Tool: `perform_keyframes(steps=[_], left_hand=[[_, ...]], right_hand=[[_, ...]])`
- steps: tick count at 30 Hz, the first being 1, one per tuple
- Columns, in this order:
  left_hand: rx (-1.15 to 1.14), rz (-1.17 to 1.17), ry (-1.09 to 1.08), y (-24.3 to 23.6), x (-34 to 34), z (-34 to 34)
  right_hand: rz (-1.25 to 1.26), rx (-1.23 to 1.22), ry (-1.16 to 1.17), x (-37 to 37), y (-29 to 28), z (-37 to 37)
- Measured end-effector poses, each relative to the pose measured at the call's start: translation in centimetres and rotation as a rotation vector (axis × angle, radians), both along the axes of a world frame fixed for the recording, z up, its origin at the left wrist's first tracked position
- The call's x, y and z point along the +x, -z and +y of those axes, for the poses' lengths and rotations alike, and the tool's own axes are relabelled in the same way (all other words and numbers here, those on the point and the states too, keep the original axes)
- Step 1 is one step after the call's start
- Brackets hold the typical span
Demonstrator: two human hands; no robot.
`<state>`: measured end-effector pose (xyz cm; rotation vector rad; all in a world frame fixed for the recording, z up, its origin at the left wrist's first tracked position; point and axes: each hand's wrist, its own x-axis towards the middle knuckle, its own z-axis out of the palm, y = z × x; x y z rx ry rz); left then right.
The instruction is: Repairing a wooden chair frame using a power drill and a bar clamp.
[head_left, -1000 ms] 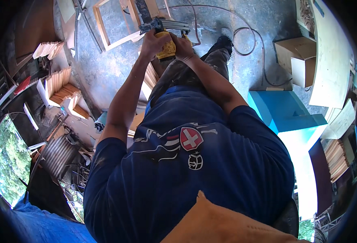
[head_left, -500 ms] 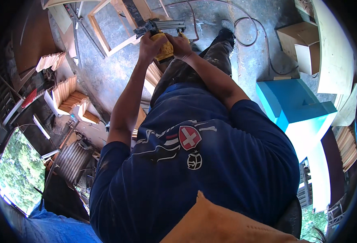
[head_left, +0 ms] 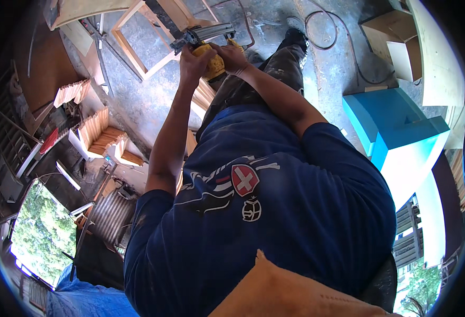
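Note:
A yellow nail gun (head_left: 215, 65) with a long silver magazine is held out in front of my thighs, at the top middle. My left hand (head_left: 192, 64) wraps its fingers round the yellow body near the dark nose end. On the other side, my right hand (head_left: 232, 58) is closed on the tool close to its rear. A thin air hose (head_left: 247, 26) runs beside the magazine's far end. Just beyond the tool, a pale wooden frame (head_left: 153, 70) lies on the floor, with a dark board across it. My fingers partly cover the nail gun's handle.
At the right stands a blue box-like piece (head_left: 385, 113) with a white side. Beyond it sits an open cardboard box (head_left: 393, 29), with hose (head_left: 334, 45) coiled on the floor. Stacked wooden strips (head_left: 103, 140) stand at the left. Below them is corrugated metal (head_left: 114, 216).
The view has turned slightly, so the surroundings are shifted a little. Both hands keep hold of the nail gun, which sits almost where it was.

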<state>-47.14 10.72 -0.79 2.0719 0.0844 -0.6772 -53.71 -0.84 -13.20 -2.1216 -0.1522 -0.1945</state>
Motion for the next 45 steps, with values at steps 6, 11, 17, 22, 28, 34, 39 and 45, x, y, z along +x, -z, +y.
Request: perform_keyframes(steps=[6,11,17,22,28,34,39,45], left_hand=[[0.257,-0.146,0.069,-0.9,-1.0,-1.3],[0.226,0.023,-0.014,-0.7,-0.5,-1.4],[0.2,0.039,-0.028,-0.3,-0.8,-0.7],[0.165,0.064,-0.028,-0.1,-1.8,-1.8],[-0.143,0.146,0.035,-2.1,-5.0,-5.2],[0.263,-0.549,-0.033,-4.0,0.9,-3.8],[0.335,-0.644,0.133,-3.6,5.8,-2.2],[0.452,-0.689,0.088,-3.3,5.9,-3.2]], right_hand=[[-0.059,-0.031,0.047,0.2,0.5,0.1],[-0.082,-0.001,0.063,0.6,1.1,0.5],[-0.016,0.025,0.029,0.5,1.0,0.5],[-0.056,0.003,0.019,-1.0,-0.7,-2.1],[0.033,-0.211,-0.038,-4.7,-1.4,-10.0],[0.416,0.203,0.172,-3.6,-0.1,-18.1],[0.339,0.617,0.323,4.4,-6.6,-26.6],[0.213,0.294,0.279,15.9,-18.1,-33.8]])
